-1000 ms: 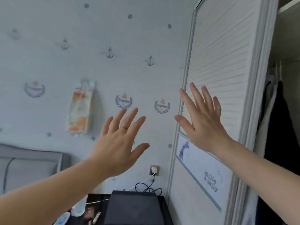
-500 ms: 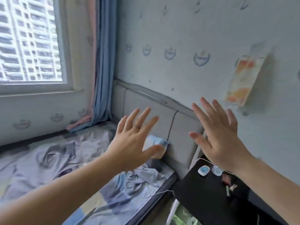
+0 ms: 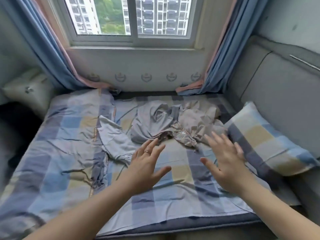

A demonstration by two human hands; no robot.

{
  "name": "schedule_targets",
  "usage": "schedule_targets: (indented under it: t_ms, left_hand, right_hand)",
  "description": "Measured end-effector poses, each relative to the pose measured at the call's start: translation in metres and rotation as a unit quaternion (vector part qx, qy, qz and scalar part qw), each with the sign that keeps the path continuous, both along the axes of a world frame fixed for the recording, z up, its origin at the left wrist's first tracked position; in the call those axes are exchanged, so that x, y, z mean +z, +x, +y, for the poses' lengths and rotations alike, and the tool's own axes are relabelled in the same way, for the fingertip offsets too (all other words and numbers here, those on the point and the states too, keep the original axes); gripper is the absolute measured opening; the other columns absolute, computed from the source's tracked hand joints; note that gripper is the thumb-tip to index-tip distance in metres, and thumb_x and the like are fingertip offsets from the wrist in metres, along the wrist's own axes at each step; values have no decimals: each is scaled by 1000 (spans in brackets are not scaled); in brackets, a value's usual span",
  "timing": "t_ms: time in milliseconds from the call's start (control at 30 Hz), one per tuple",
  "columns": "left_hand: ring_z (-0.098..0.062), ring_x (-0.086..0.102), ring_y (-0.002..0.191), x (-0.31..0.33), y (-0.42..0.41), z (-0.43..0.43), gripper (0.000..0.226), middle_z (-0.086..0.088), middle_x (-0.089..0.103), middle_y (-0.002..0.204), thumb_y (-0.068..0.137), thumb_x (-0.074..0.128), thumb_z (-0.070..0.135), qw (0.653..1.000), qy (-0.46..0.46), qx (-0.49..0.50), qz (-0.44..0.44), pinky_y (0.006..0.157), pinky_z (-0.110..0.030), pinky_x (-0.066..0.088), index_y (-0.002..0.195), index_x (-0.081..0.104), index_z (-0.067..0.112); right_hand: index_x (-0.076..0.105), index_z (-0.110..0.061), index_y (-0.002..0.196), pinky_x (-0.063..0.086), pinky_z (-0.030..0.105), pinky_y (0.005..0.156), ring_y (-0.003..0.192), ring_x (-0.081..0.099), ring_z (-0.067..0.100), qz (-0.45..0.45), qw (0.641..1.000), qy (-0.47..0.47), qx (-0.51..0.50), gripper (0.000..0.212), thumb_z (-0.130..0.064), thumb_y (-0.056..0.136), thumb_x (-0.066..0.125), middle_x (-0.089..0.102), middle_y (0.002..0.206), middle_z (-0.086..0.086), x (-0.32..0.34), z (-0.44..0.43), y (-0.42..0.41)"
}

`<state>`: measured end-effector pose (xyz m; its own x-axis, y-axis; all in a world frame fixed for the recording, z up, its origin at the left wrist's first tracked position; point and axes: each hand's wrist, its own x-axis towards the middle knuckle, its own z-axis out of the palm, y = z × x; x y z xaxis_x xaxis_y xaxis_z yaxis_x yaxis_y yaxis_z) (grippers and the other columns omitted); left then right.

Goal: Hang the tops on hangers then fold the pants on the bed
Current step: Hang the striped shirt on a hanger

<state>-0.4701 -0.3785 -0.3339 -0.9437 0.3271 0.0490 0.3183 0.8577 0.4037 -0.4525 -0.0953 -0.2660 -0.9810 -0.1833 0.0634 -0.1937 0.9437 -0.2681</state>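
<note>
So, just the head view here, and I'd say this is the very start of the job. Both hands are flat with the fingers spread and nothing in them. The left hand [image 3: 145, 163] and right hand [image 3: 223, 161] hover over the near half of the bed [image 3: 173, 196], just short of the clothes.

The clothes sit toward the far edge, a bit right of middle. There's a bunched grey garment [image 3: 152, 122] touching a beige garment [image 3: 199, 122] on its right, and a pale grey piece with a gathered cuff [image 3: 114, 141] just to its left. Everything's crumpled, so I can't tell tops from pants. No hangers in sight either.

Next move, I'd guess, is lifting one piece and shaking it out to see what it is. It's limp fabric, so one piece may drag another along.

The surface is a wrinkled checked sheet. A matching checked pillow [image 3: 265, 141] leans at the right edge against a grey padded headboard [image 3: 277, 87]. There's a pale cushion [image 3: 29, 94] by the far left corner, and a window [image 3: 133, 18] with blue curtains [image 3: 52, 49] behind the far edge.
</note>
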Motion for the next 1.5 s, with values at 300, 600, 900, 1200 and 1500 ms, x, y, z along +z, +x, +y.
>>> schedule_targets:
  t_ms: [300, 600, 900, 1200, 1500]
  left_hand:
    - [-20, 13, 153, -93, -41, -40, 75, 2, 19, 167, 93, 46, 68, 973, 2, 140, -184, 123, -40, 19, 156, 29, 31]
    - [-18, 22, 149, -205, -68, -113, 63, 8, 28, 162, 96, 52, 60, 919, 12, 223, -324, 117, -42, 29, 152, 36, 35]
    - [-13, 22, 148, -370, -143, -144, 59, 10, 29, 160, 98, 51, 53, 896, 39, 197, -395, 118, -34, 27, 151, 33, 34]
    - [-23, 16, 150, -543, -364, -119, 62, 1, 17, 167, 94, 57, 47, 972, -43, 99, -210, 115, -41, 26, 150, 32, 34]
    - [-44, 54, 117, -655, -518, -139, 57, -10, 37, 148, 94, 58, 33, 967, -55, 237, -78, 102, -49, 45, 147, 39, 34]
  right_hand:
    - [23, -32, 158, 11, 43, 122, 154, 12, 17, -166, 984, -31, 50, 67, -50, 100, 49, 21, 166, -7, -111, -44, -121]
    - [26, -33, 156, 22, 41, 117, 148, 24, 13, -289, 954, -49, 69, 62, -48, 101, 48, 32, 159, -12, -223, -130, -186]
    - [23, -32, 157, 21, 40, 119, 149, 24, 16, -343, 937, -66, -24, 62, -41, 102, 50, 31, 161, -7, -390, -190, -284]
    - [17, -32, 159, 30, 47, 112, 144, 29, 25, -260, 965, 17, 1, 72, -39, 98, 55, 28, 161, -3, -575, -189, -450]
    - [21, -42, 156, 38, 53, 111, 139, 36, 38, -197, 975, 79, 65, 81, -53, 88, 65, 30, 156, 6, -696, -227, -570]
